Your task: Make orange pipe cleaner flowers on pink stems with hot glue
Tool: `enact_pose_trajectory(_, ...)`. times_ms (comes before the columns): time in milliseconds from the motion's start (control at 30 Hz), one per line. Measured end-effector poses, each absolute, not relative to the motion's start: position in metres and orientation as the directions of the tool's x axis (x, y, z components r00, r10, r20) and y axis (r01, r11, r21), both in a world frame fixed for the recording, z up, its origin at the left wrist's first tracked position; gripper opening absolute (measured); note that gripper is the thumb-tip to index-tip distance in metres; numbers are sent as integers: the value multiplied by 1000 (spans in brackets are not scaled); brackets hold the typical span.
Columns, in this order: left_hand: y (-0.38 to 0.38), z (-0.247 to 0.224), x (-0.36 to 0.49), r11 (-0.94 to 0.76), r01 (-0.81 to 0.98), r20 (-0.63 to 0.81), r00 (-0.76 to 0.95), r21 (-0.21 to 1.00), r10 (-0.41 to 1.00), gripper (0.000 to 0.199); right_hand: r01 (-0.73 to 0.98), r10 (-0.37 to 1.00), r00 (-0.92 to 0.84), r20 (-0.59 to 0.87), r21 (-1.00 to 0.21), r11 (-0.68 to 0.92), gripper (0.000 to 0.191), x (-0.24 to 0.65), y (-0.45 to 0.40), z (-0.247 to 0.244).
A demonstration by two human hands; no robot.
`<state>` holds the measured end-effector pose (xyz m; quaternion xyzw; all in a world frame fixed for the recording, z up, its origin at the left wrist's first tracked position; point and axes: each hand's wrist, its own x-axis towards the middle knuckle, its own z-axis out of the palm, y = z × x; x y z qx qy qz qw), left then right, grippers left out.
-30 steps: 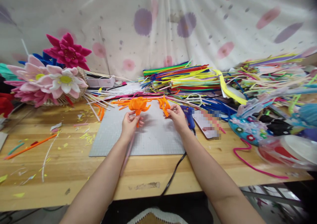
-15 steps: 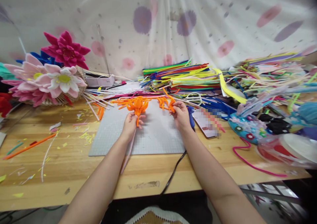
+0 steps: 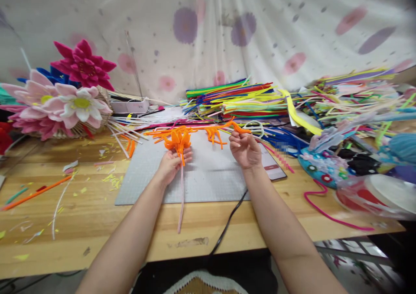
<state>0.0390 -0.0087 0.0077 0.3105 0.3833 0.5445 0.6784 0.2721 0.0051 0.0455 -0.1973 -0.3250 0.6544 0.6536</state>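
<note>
My left hand [image 3: 170,164] holds an orange flower [image 3: 177,140] by its base, over the grey cutting mat [image 3: 143,181]. A pale pink stem [image 3: 181,198] hangs from the flower toward the mat's front edge. To the right, my right hand [image 3: 246,151] is raised with its palm turned up and pinches a curved orange petal piece [image 3: 239,128] at the fingertips. Between the hands, more orange pieces [image 3: 213,136] lie at the back of the mat.
Bundles of coloured stems [image 3: 234,99] line the back of the table. Fabric flowers [image 3: 81,103] stand at the left. A phone [image 3: 274,166], a black cable [image 3: 230,220], green-handled scissors [image 3: 256,127] and a white spool [image 3: 390,194] are at the right.
My right hand has turned palm up and shifted slightly right, swinging its orange piece to the right. The flower's stem now hangs nearly straight. The blue tool is no longer visible beside my right hand.
</note>
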Motion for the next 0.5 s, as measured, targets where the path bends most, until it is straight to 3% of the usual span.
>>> enact_pose_trajectory(233, -7, 7, 41, 286, -496, -252, 137, 820, 958, 41, -687, 980, -172, 99, -725, -47, 19, 261, 2, 42)
enact_pose_trajectory(367, -7, 13, 40, 410, -588, -328, 248, 697, 912, 21, -664, 972, -215, 95, -744, -74, 22, 251, 1, 37)
enact_pose_trajectory(500, -8, 15, 40, 476, -631, -405, 267, 612, 874, 14, -653, 973, -223, 65, -750, -100, 21, 244, -1, 32)
